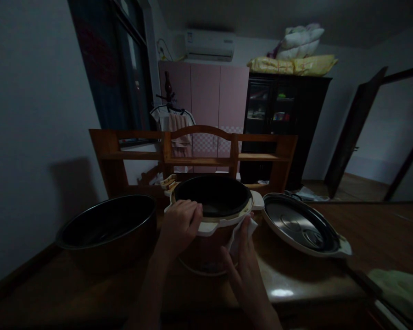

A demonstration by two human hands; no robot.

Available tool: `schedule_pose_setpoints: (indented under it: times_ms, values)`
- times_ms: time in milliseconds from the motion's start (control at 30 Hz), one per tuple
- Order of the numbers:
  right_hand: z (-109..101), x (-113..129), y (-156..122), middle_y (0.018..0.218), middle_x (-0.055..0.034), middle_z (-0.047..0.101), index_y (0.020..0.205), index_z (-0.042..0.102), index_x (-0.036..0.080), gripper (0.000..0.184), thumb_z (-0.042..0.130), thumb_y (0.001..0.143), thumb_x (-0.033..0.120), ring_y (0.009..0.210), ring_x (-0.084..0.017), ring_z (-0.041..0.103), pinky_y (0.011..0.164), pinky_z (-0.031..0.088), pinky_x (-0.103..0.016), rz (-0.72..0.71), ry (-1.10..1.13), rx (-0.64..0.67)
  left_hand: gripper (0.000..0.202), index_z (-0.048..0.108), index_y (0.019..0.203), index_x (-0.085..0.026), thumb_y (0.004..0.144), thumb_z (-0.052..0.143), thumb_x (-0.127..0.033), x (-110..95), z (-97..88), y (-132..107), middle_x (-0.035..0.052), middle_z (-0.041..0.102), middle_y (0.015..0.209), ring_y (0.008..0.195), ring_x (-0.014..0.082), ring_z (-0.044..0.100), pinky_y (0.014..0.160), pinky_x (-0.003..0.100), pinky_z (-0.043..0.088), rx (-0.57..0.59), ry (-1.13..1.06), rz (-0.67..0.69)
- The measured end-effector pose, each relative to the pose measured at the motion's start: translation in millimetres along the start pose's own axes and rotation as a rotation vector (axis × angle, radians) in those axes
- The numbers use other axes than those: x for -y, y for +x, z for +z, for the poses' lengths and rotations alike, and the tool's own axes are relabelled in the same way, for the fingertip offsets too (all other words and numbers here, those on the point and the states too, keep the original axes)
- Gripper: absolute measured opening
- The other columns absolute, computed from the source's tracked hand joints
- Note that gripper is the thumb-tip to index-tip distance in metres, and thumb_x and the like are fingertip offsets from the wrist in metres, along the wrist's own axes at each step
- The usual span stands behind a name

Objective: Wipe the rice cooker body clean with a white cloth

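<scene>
The likeliest trouble is that the cooker (208, 228) could turn or slide on the glossy tabletop (282, 286) if the right hand (241, 254) presses harder than the left hand (184, 217) steadies. A sideways nudge could also push its right handle (257, 200) into the upturned lid (292, 224) just beside it. The white cloth (234, 238) might catch on the stepped edge of the rim — or slip, since it lies bunched under the fingers. Dim light could let marks be missed.

The right hand holds that cloth against the cooker's front right side, thumb spread away from the fingers. The left hand lies over the front left rim, fingers curled; whether it grips or merely rests, one cannot tell.

The cooker stands upright at the middle of the table, between the lid on the right and a wide dark pot (110, 224) on the left, in front of a wooden shelf (199, 161). It is open-topped, with a black interior, a pale rim and a dark, seemingly reddish-brown body — its inside is too dark to read further.
</scene>
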State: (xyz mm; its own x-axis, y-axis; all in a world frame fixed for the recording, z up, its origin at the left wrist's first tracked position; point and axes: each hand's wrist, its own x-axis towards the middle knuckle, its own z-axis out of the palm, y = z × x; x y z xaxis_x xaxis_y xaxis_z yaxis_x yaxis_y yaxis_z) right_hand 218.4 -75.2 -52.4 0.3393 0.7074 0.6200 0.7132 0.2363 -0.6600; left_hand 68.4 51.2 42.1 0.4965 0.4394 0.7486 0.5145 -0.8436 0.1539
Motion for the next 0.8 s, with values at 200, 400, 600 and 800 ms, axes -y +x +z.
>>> schedule_pose_setpoints:
  times_ms: [200, 400, 600, 800]
  values:
    - [3.2, 0.1, -5.9, 0.161, -0.0052, -0.009, 0.156, -0.014, 0.021, 0.083, 0.043, 0.102, 0.048, 0.148, -0.026, -0.005, 0.121, 0.01, -0.053, -0.001, 0.013, 0.008, 0.037, 0.057, 0.076, -0.019, 0.101, 0.033, -0.029, -0.3, -0.5, -0.2, 0.0036, 0.064, 0.077, 0.079, 0.0194, 0.058, 0.079, 0.037, 0.041, -0.007, -0.009, 0.01]
    - [12.9, -5.1, -21.8, 0.162, -0.0051, -0.005, 0.158, -0.005, 0.022, 0.078, 0.044, 0.102, 0.046, 0.148, -0.029, -0.003, 0.121, 0.013, -0.054, -0.013, -0.001, 0.027, 0.037, 0.056, 0.075, -0.019, 0.101, 0.032, -0.029, -2.5, -3.0, 0.3, 0.0033, 0.063, 0.076, 0.078, 0.0191, 0.057, 0.077, 0.036, 0.04, 0.004, -0.017, 0.005]
    - [13.2, -6.4, -28.9, 0.162, -0.0024, -0.001, 0.158, -0.002, 0.026, 0.073, 0.043, 0.102, 0.045, 0.148, -0.028, -0.002, 0.12, 0.015, -0.056, 0.009, 0.015, 0.049, 0.038, 0.057, 0.075, -0.019, 0.101, 0.031, -0.029, -2.1, -1.9, 1.5, 0.0039, 0.064, 0.077, 0.079, 0.0193, 0.058, 0.078, 0.037, 0.041, 0.004, -0.004, 0.007]
    - [15.0, -5.8, -33.3, 0.162, -0.0024, 0.001, 0.158, -0.002, 0.026, 0.071, 0.04, 0.103, 0.043, 0.148, -0.028, 0.0, 0.12, 0.017, -0.055, 0.022, 0.012, 0.062, 0.038, 0.059, 0.077, -0.019, 0.101, 0.032, -0.03, -2.7, -2.3, 1.4, 0.0044, 0.066, 0.079, 0.081, 0.0201, 0.059, 0.079, 0.037, 0.042, 0.001, -0.008, -0.003]
